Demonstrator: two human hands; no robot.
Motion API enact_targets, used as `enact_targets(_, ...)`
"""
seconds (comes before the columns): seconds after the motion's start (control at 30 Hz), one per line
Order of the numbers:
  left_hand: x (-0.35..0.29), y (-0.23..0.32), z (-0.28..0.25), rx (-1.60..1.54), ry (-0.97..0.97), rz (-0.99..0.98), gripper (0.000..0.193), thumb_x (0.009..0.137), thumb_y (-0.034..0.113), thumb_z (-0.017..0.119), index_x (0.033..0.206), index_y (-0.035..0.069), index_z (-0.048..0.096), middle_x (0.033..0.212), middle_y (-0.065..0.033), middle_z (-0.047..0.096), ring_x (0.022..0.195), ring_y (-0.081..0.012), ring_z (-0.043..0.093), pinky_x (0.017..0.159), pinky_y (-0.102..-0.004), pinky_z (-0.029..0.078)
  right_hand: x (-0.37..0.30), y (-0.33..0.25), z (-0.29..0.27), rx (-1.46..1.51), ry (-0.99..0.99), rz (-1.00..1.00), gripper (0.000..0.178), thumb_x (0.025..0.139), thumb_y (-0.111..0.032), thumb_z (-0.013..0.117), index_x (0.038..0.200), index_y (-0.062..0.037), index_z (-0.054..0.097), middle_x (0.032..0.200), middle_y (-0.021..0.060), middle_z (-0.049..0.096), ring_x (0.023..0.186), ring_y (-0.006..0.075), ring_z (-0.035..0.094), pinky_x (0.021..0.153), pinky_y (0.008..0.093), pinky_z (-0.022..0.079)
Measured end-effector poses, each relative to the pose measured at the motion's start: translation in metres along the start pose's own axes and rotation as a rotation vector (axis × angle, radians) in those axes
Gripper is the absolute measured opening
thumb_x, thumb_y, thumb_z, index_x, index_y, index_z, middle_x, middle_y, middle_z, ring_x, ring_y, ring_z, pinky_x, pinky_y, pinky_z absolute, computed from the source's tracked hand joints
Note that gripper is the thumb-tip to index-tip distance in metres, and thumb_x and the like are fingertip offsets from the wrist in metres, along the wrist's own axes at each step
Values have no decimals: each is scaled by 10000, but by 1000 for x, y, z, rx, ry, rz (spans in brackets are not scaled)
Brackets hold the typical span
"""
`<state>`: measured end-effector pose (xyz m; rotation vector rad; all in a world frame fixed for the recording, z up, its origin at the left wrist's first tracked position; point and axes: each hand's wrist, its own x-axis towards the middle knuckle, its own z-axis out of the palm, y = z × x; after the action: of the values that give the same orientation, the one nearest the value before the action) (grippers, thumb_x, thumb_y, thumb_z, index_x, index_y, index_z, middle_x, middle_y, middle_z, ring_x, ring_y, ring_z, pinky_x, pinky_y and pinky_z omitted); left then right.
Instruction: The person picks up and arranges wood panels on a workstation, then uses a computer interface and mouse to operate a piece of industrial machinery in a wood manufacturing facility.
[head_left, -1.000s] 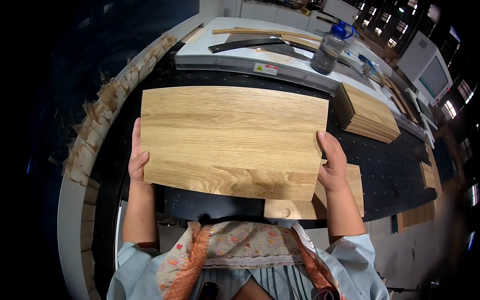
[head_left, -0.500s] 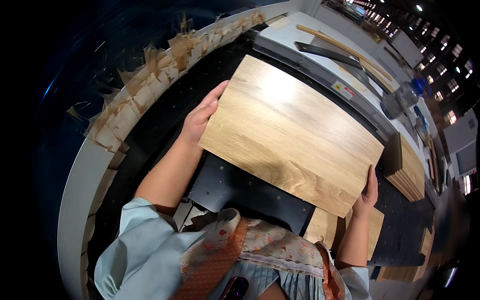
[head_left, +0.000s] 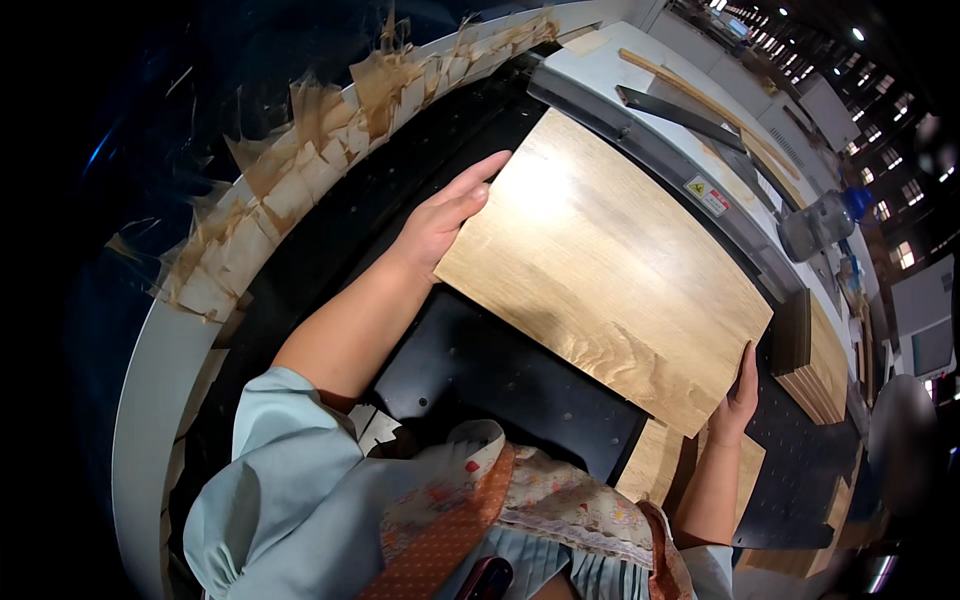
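A rectangular light wood-grain board point(head_left: 610, 270) lies between my two hands, its broad glossy face turned up. At its left end my left hand point(head_left: 442, 225) grips the short edge, thumb and fingers closed against it. My right hand point(head_left: 736, 402) clasps the opposite end near the lower right corner; part of its fingers is hidden by the board. Below the right forearm, another wood-grain board point(head_left: 655, 465) shows, partly covered by the arm and the held board.
A stack of boards point(head_left: 812, 360) stands on the black table at right. Beyond a grey machine rail point(head_left: 650, 160) are a dark metal bar point(head_left: 680, 118) and a clear bottle with a blue cap point(head_left: 822, 226). Torn brown tape point(head_left: 300, 150) covers the curved barrier at left.
The held board and my left hand have shifted to the right in the picture. Both hands keep their hold, and the surroundings have turned slightly with the view.
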<state>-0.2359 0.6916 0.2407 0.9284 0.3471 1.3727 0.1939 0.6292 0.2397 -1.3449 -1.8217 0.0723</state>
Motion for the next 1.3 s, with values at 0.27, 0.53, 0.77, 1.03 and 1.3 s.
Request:
enact_targets(0.27, 25, -11, -25, -62, 220, -200, 414, 936, 160, 440, 1316, 3, 400, 1283, -141, 491, 1157, -242, 507, 959, -375, 426, 11, 9, 30, 135, -119, 245, 585, 799, 14, 636, 1338, -37, 414, 1266, 138, 519, 1134, 212, 518, 958, 283, 392)
enact_targets(0.53, 51, -10, -55, 295, 444, -390, 331, 930, 110, 443, 1240, 1, 484, 1174, -129, 570, 1048, -211, 571, 879, -333, 478, 27, 46, 70, 437, -289, 405, 476, 824, 40, 577, 1284, -25, 473, 1258, 119, 525, 1130, 200, 515, 974, 283, 380)
enact_targets(0.77, 62, 26, -73, 6, 108, -390, 520, 932, 444, 408, 1167, -5, 521, 955, -186, 643, 766, -250, 672, 546, -303, 578, 64, 37, 53, 368, -248, 238, 172, 852, -88, 623, 1000, 0, 628, 839, 18, 608, 778, 129, 571, 733, 263, 458)
enact_targets(1.03, 112, 15, -51, 161, 479, -310, 739, 864, 438, 561, 1276, -96, 260, 1104, -281, 542, 976, -299, 609, 807, -379, 521, 105, 29, 83, 788, -340, 821, 191, 897, -205, 572, 766, -65, 562, 578, -14, 508, 454, 88, 433, 450, 233, 402)
enact_targets(1.3, 104, -93, 15, 1584, -402, -41, 676, 822, 406, 598, 1353, 57, 368, 1408, -171, 344, 1309, -311, 320, 1075, -413, 258, 100, 5, 76, 654, -228, 743, 433, 902, -141, 538, 1292, 2, 416, 968, 71, 617, 834, 149, 579, 728, 268, 487)
